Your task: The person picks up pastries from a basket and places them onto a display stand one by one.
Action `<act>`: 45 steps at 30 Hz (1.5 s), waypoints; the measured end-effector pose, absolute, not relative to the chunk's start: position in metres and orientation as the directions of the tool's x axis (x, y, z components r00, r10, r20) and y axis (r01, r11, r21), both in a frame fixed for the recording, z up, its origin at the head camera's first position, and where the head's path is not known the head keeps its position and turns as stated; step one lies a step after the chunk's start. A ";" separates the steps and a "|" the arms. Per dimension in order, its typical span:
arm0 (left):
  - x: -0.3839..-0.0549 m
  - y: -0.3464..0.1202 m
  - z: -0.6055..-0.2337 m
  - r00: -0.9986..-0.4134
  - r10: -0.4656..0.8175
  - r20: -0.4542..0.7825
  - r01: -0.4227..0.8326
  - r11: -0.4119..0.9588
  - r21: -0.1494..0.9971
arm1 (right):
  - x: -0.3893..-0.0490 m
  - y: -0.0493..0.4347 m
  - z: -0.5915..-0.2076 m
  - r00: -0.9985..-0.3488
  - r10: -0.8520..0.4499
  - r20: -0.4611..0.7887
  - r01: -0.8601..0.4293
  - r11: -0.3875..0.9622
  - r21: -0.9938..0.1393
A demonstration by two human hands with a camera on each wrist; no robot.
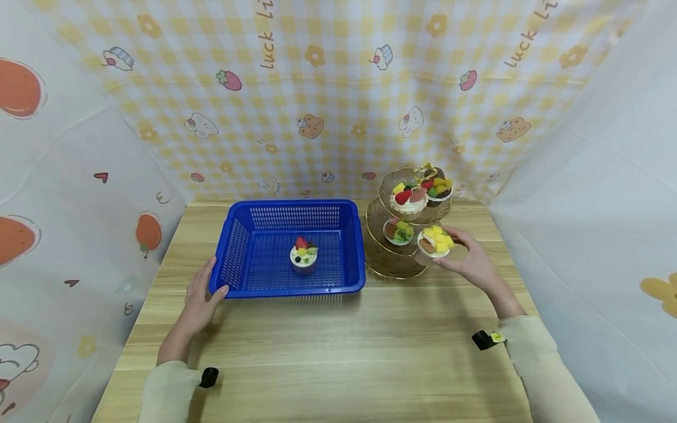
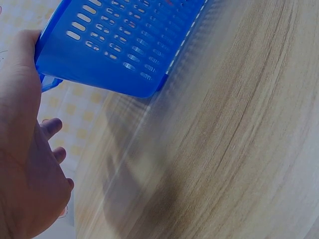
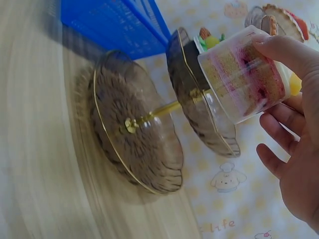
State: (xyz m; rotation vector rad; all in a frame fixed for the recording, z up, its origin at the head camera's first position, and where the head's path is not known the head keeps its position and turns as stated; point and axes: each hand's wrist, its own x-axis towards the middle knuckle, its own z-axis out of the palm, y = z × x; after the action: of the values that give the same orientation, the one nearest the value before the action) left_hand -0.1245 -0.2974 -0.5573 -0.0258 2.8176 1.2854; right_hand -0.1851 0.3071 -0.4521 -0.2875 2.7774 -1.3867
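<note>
1. the right hand (image 1: 474, 264) grips the cake cup (image 1: 435, 242), thumb on one side and fingers on the other.
2. the cake cup, clear-walled with pink and pale layers and yellow cubes on top, is held at the right front of the stand (image 1: 394, 265); whether it touches a tier, i cannot tell.
3. the left hand (image 1: 198, 298) rests at the near left corner of the basket (image 1: 296, 291), thumb on the rim, fingers loose and extended.
4. one fruit cup (image 1: 304, 259) stands upright inside the blue basket.
5. on the stand, the top tier bears a tart (image 1: 409, 200) and a dark cup (image 1: 438, 189); the middle tier bears a green-topped cup (image 1: 398, 232).
6. basket and stand sit side by side on the wooden table (image 1: 328, 352), before a checked cloth (image 1: 344, 82).
</note>
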 end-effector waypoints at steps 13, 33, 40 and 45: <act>-0.124 -0.298 -0.555 -0.998 0.006 -0.066 -0.045 0.654 0.755 | -0.209 0.314 -0.458 -0.985 -0.167 0.051 -0.147 0.632 -0.761; -0.124 -0.297 -0.554 -0.997 0.009 -0.076 -0.051 0.659 0.750 | -0.244 0.314 -0.462 -0.992 -0.124 0.025 -0.102 0.666 -0.739; -0.124 -0.298 -0.554 -0.997 0.007 -0.072 -0.049 0.661 0.748 | -0.253 0.311 -0.463 -0.994 -0.102 0.036 -0.095 0.668 -0.738; -0.124 -0.298 -0.555 -0.997 0.010 -0.073 -0.048 0.659 0.751 | -0.260 0.310 -0.467 -0.996 -0.081 0.022 -0.071 0.666 -0.743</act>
State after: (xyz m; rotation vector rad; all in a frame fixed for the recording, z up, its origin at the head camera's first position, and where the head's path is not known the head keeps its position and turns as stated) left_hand -0.1237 -0.2981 -0.5548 -0.0318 2.7963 1.2692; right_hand -0.2596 0.3098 -0.4672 -0.1307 2.8555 -1.2723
